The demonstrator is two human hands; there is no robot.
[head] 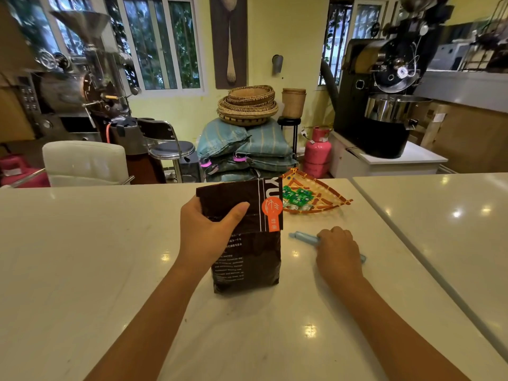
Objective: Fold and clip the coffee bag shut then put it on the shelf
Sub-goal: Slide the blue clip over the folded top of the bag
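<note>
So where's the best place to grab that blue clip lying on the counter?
Probably around its middle, coming down from above. The clip is a long thin bar lying flat on the counter, so thumb and fingers can pinch its two long sides. The right hand already covers that part; the left hand steadies the bag.

The glossy white table (pixel 110 257) carries the coffee bag (pixel 247 259), blue clip (pixel 303 237) and woven tray (pixel 332 198).

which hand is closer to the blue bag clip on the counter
Right. The right hand rests on the blue bag clip, covering its middle so only the ends show. The left hand is across the coffee bag, gripping its folded top, apart from the clip.
</note>
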